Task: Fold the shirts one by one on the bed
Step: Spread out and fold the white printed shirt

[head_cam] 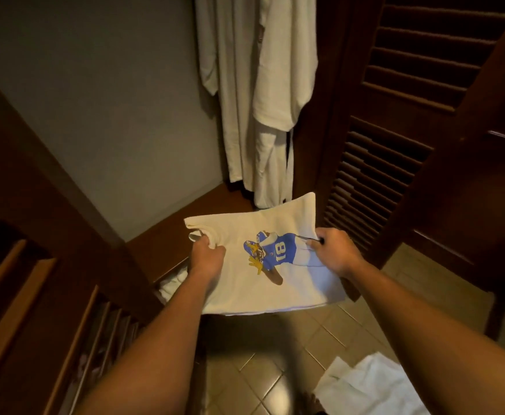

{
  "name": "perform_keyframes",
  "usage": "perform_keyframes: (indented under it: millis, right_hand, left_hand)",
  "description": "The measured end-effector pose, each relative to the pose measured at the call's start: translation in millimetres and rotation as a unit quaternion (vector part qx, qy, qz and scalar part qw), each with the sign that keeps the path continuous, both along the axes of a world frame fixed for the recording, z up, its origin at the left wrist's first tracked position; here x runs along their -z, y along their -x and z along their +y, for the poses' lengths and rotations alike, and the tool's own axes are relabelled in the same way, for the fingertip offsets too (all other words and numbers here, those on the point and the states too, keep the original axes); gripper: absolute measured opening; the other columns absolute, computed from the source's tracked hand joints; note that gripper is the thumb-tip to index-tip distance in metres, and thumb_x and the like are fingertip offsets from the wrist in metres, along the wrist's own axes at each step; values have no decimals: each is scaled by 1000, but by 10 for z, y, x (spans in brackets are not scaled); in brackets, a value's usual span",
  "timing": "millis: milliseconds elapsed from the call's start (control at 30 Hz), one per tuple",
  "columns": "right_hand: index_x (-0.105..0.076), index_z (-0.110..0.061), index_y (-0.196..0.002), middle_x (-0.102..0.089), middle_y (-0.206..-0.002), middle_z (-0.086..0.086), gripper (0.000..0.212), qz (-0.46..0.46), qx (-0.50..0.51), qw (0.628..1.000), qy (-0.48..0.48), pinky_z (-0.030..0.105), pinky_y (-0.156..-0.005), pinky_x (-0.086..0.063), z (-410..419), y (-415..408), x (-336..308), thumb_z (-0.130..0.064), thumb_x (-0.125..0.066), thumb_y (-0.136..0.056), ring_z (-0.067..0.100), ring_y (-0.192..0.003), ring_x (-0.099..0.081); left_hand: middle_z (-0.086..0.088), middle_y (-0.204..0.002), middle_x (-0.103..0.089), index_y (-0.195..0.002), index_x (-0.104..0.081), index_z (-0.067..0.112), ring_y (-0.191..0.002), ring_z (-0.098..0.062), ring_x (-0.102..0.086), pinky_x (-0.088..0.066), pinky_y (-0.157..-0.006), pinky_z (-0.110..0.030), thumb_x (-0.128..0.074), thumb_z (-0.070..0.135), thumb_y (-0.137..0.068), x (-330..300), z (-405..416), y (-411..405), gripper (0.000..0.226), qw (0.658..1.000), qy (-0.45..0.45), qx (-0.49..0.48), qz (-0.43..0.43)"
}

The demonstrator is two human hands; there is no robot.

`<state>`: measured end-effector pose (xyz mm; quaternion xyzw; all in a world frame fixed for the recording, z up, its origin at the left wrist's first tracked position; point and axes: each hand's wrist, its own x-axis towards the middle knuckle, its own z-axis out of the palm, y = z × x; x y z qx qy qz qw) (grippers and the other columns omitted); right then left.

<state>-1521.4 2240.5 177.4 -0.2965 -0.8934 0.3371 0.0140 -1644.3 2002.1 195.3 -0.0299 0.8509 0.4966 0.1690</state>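
Observation:
A folded cream shirt (239, 283) with a blue football-player print numbered 18 is held level in front of me, above the low wooden shelf of a wardrobe. My left hand (205, 256) grips its left edge near the collar. My right hand (336, 251) pinches its right edge beside the print. No bed is in view.
White robes (263, 94) hang inside the wardrobe. A dark louvred door (395, 139) stands open on the right. Below the shelf an open drawer (170, 283) holds white cloth. A white cloth (374, 387) lies on the tiled floor (275, 354). Wooden drawers (35, 295) are at the left.

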Motion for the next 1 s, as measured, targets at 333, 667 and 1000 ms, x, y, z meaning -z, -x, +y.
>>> perform_keyframes:
  millis: [333, 667, 1000]
  right_hand:
    - [-73, -23, -109, -72, -97, 3, 21, 12, -70, 995, 65, 40, -77, -54, 868, 1352, 38, -35, -59, -99, 27, -90, -66]
    - [-72, -16, -102, -71, -92, 6, 20, 27, -181, 980, 72, 39, -76, -52, 711, 2618, 76, -29, -57, -100, 29, -88, -65]
    - [-75, -14, -104, -73, -91, 6, 17, 48, -241, 965, 87, 34, -75, -51, 556, 3816, 616, -20, -61, -98, 28, -87, -67]
  left_hand:
    - [-15, -131, -62, -135, -57, 0, -101, -20, -53, -37, -79, -23, -60, 6, -99, -79, 554, 626, 37, 992, -3, -128, 10]
    - [-15, -135, -60, -140, -53, -1, -123, -31, -57, -37, -85, -23, -64, 10, -97, 69, 386, 1479, 45, 979, 1, -204, 17]
    - [-8, -106, -63, -118, -65, 0, -100, -27, -61, -37, -78, -23, -70, 12, -91, 767, 148, 2324, 30, 965, 33, -253, 65]
